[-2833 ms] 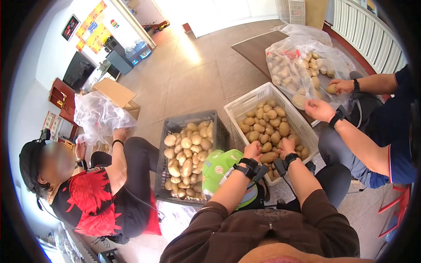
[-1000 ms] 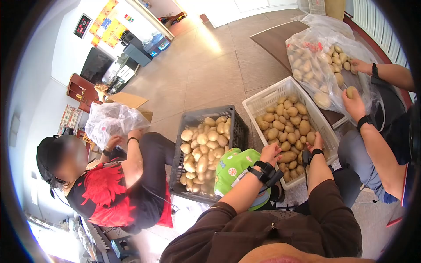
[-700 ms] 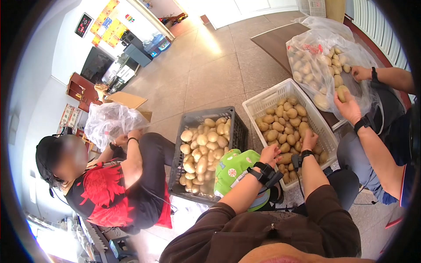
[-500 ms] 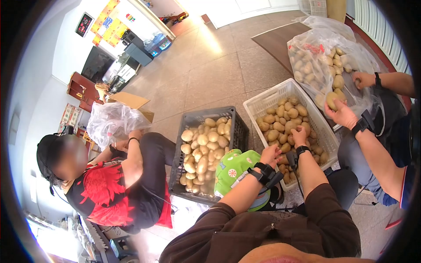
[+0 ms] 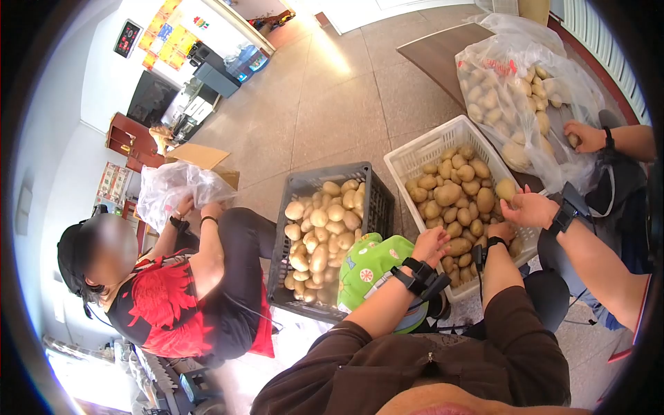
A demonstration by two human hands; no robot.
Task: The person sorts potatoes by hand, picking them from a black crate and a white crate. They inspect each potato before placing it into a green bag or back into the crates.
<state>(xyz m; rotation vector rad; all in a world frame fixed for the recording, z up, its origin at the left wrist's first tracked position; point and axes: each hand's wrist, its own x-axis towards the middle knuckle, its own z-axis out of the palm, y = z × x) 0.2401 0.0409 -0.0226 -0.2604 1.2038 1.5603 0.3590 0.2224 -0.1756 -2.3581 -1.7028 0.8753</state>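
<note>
The white crate (image 5: 408, 171) of potatoes (image 5: 448, 194) stands in front of me. Over its near left edge is my left hand (image 5: 431, 246), its fingers curled together; whatever they may hold is too small to make out. My right hand (image 5: 501, 234) reaches down among the potatoes at the crate's right side, and its fingertips are hidden there. Beside it, a co-worker's hand (image 5: 531, 209) holds a potato (image 5: 505, 189) over the crate's right edge. That co-worker's other hand (image 5: 588, 137) holds a potato by the clear bag (image 5: 494, 83).
A black crate (image 5: 281, 242) of potatoes stands left of the white one, with a green patterned cloth (image 5: 377, 266) by its near right corner. Further left, a seated person (image 5: 173, 297) handles a plastic bag (image 5: 181, 190). A brown board (image 5: 443, 59) lies behind the clear bag.
My right hand has moved right and down into the potatoes. The co-worker's near hand has brought a potato from the bag to the crate; their far hand now has a potato.
</note>
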